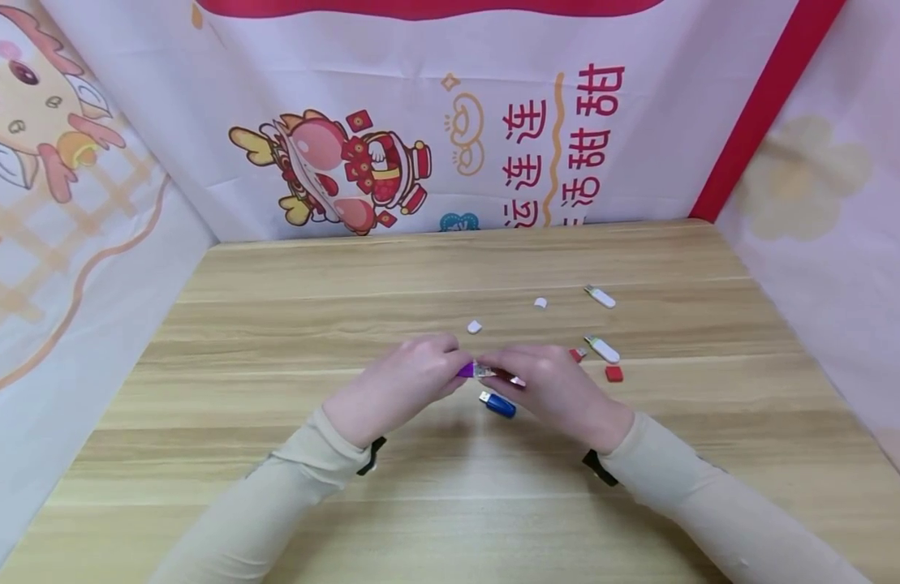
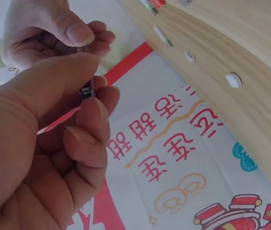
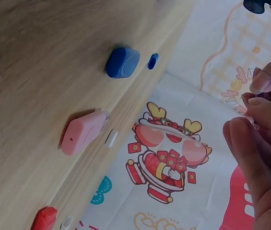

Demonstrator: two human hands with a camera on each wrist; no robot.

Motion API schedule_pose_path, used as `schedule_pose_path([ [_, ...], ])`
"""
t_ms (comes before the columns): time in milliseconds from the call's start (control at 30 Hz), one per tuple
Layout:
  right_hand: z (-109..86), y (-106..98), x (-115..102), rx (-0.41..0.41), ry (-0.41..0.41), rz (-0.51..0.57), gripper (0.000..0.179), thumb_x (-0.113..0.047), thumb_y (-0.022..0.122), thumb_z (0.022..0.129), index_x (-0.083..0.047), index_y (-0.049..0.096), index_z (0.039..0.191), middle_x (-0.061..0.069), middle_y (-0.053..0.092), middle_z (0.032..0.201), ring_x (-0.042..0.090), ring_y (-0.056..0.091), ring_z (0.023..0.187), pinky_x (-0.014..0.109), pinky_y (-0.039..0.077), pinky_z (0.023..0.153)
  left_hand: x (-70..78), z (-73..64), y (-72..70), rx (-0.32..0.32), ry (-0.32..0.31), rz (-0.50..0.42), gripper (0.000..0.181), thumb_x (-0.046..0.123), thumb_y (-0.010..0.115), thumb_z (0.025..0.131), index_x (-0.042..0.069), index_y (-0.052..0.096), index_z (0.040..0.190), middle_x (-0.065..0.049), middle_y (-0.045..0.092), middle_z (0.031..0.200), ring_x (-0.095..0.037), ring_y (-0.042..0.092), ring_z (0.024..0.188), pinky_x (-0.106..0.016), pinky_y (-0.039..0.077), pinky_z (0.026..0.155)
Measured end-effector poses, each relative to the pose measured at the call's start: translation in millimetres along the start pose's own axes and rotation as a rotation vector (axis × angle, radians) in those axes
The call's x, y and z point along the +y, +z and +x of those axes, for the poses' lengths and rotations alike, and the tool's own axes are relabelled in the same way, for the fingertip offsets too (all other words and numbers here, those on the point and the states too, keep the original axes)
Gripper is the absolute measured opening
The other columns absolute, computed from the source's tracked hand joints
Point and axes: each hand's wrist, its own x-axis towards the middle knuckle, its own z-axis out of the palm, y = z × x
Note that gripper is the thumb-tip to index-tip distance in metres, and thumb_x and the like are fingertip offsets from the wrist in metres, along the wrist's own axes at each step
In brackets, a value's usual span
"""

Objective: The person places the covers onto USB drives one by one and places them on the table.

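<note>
Both grips (image 1: pixel 400 381) (image 1: pixel 559 393) pinch, close together.

The purple piece (image 1: pixel 466 370) you hold looks plastic, your desk (image 1: pixel 274 324) smooth wood, your sleeves (image 1: pixel 252 495) matt cloth.

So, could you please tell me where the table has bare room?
The pale wooden table is bare between its left edge and the left hand, and between the beige fabric sleeves. It is crowded around the right hand, near white oblong USB sticks, a square red cap and a blue USB stick.
</note>
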Motion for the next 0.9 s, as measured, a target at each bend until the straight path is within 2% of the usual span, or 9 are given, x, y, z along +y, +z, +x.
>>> schedule_pose_path([
  [267, -0.5, -1.2, -0.6, -0.006, 0.053, -0.025, 0.031, -0.007, 0.086, 0.076, -0.003, 0.075, 0.105, 0.006, 0.074, 0.091, 0.012, 0.07, 0.074, 0.02, 0.055, 0.066, -0.2, 0.4, 2.3, 0.001, -0.014, -0.008, 0.025, 0.005, 0.077, 0.085, 0.001, 0.072, 0.109, -0.009, 0.068, 0.093, -0.014, 0.066, 0.08, -0.024, 0.057, 0.073],
  [467, 3.8, -0.6, -3.0, -0.006, 0.071, -0.033, 0.031, -0.01, 0.085, 0.078, -0.004, 0.075, 0.107, 0.004, 0.074, 0.091, 0.01, 0.069, 0.073, 0.018, 0.055, 0.067, -2.5, -3.3, 5.2, 0.064, -0.031, 0.149, 0.02, 0.005, 0.077, 0.085, 0.0, 0.073, 0.104, -0.01, 0.065, 0.085, -0.015, 0.066, 0.072, -0.025, 0.057, 0.066],
  [567, 5.4, -0.2, -3.8, -0.009, 0.091, -0.029, 0.03, -0.009, 0.084, 0.079, -0.005, 0.075, 0.107, 0.004, 0.074, 0.093, 0.01, 0.069, 0.075, 0.018, 0.055, 0.068, -3.9, -4.7, 6.3, 0.08, -0.028, 0.193, 0.02, 0.007, 0.078, 0.085, 0.001, 0.074, 0.104, -0.009, 0.066, 0.082, -0.014, 0.066, 0.07, -0.025, 0.057, 0.065],
  [900, 5.6, -2.5, -3.5, -0.013, 0.121, -0.005, 0.027, -0.008, 0.083, 0.08, -0.004, 0.075, 0.105, 0.004, 0.074, 0.093, 0.01, 0.069, 0.076, 0.018, 0.055, 0.068, -4.8, -0.9, 6.1, 0.051, 0.029, 0.174, 0.021, 0.014, 0.077, 0.087, 0.003, 0.075, 0.105, -0.006, 0.068, 0.081, -0.012, 0.065, 0.069, -0.023, 0.057, 0.067],
])
